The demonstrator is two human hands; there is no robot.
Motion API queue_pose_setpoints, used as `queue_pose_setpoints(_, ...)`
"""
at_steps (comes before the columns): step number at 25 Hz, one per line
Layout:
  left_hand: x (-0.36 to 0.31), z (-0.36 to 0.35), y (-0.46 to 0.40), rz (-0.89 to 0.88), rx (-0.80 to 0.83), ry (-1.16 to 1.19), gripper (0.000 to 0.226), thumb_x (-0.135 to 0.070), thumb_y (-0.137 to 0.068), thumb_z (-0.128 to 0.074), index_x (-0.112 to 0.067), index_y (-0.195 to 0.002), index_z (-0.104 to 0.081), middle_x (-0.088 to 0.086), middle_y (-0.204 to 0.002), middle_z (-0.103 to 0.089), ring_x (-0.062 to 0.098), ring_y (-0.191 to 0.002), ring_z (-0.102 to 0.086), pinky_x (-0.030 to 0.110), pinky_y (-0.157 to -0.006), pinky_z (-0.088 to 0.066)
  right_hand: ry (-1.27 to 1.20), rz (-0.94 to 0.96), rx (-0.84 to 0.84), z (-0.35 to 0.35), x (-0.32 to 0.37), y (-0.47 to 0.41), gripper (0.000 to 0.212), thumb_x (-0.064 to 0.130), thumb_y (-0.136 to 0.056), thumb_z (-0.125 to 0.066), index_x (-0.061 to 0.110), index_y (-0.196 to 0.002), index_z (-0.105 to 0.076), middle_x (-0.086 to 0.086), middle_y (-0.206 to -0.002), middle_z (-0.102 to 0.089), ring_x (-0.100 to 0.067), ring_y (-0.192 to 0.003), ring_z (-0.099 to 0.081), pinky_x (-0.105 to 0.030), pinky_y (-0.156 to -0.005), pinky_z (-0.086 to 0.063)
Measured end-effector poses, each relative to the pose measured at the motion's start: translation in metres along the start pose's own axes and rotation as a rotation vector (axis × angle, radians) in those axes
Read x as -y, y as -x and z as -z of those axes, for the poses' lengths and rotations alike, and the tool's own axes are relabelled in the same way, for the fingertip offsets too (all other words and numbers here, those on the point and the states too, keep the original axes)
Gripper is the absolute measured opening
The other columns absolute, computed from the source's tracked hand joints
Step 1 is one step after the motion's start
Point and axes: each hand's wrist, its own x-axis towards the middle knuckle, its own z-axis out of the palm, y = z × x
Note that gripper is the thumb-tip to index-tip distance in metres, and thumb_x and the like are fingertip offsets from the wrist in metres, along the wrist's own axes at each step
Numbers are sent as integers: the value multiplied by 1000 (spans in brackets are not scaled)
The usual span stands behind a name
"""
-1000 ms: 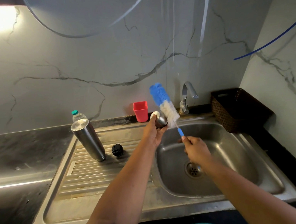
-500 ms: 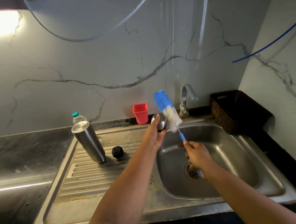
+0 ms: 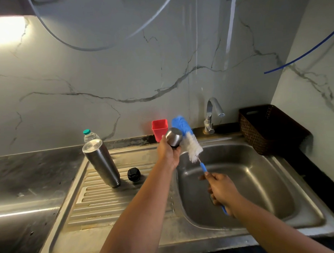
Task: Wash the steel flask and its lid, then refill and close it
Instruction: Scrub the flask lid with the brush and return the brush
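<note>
1 flask [image 3: 101, 162], 1 steel lid [image 3: 174, 137], 1 black cap [image 3: 133, 174], 1 brush [image 3: 187, 140], 1 plastic bottle [image 3: 89, 135], 1 cup [image 3: 159, 129].

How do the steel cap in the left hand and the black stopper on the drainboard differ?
The steel cap is shiny metal; the black stopper is dark and matte. The cap is held up by the left hand beside the brush; the stopper rests untouched on the drainboard. Both are small and round.

Illumination is dim and cool overall. One warm, overexposed light patch [image 3: 5, 29] sits at 10 o'clock, with its glare streak on the countertop [image 3: 23, 212] at 8 o'clock. Wide-angle distortion bends the edges. Detail is soft, and the basket [image 3: 272, 130] interior is dark.
</note>
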Motion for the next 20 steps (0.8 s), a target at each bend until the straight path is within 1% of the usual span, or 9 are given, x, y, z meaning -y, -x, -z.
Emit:
queue_pose_setpoints(3, -7, 5, -3, -70, -32, -127, 28, -11, -102, -46, -9, -130, -51, 9, -105, -60, 22, -99, -60, 36, -100, -48, 10, 9, 8, 0, -24, 12, 28, 36, -100, -43, 21, -98, -67, -2, -59, -44, -10, -45, -36, -25, -42, -33)
queue_pose_setpoints(7, -1, 14, -10, -147, -147, -493, 18, -21, -103, -49, -17, -117, -60, 0, -101, -62, 16, -87, -54, 35, -81, -46, 411, 270, -179, 14, -39, -3, 28, 40, -99, -39, 29, -102, -65, 0, -56, -50, -11, -51, -48, -27, -55, -41)
queue_pose_setpoints(9, 5, 15, -10, -164, -161, -621, 8, -19, -100, -54, -20, -100, -62, -1, -94, -61, 14, -82, -54, 33, -77, -50, 504, 325, -173, 15, -41, -10, 31, 39, -100, -40, 25, -106, -66, 0, -62, -56, -13, -56, -54, -29, -58, -47)
queue_pose_setpoints(11, 13, 13, -7, -228, -129, -832, 14, -19, -98, -57, -19, -85, -60, -3, -81, -57, 10, -71, -50, 27, -66, -44, 524, 332, -204, 14, -33, -19, 32, 37, -100, -41, 18, -104, -66, -2, -70, -59, -16, -61, -57, -31, -60, -50)
queue_pose_setpoints(13, 20, 9, 2, -308, -108, -958, 16, -20, -96, -59, -13, -82, -62, -1, -73, -55, 10, -63, -47, 25, -56, -36, 489, 353, -241, 13, -20, -26, 31, 33, -100, -43, 13, -103, -66, -3, -71, -58, -14, -58, -55, -23, -53, -46)
queue_pose_setpoints(15, 17, 5, 1, -332, -158, -942, 17, -20, -95, -61, -15, -79, -64, -2, -73, -61, 13, -65, -55, 25, -57, -41, 494, 403, -218, 12, -17, -23, 28, 31, -100, -44, 14, -102, -66, -1, -68, -57, -11, -54, -53, -15, -47, -41)
queue_pose_setpoints(16, 12, 5, -1, -314, -189, -895, 17, -18, -94, -62, -18, -77, -65, -2, -77, -65, 14, -71, -60, 26, -61, -45, 513, 420, -179, 10, -22, -20, 26, 32, -100, -44, 17, -102, -65, 0, -67, -58, -10, -53, -53, -15, -47, -41)
queue_pose_setpoints(18, 7, 8, -5, -273, -188, -846, 20, -14, -93, -61, -22, -75, -66, -2, -82, -69, 16, -78, -65, 29, -67, -50, 515, 392, -100, 5, -33, -7, 26, 34, -99, -44, 18, -101, -64, -1, -67, -59, -9, -51, -52, -21, -47, -44)
queue_pose_setpoints(20, 11, 11, -4, -279, -113, -919, 20, -17, -93, -62, -18, -73, -65, 0, -77, -66, 17, -74, -60, 34, -69, -48, 507, 397, -164, 5, -27, -9, 29, 32, -100, -44, 13, -103, -65, -4, -72, -60, -13, -56, -54, -28, -53, -48)
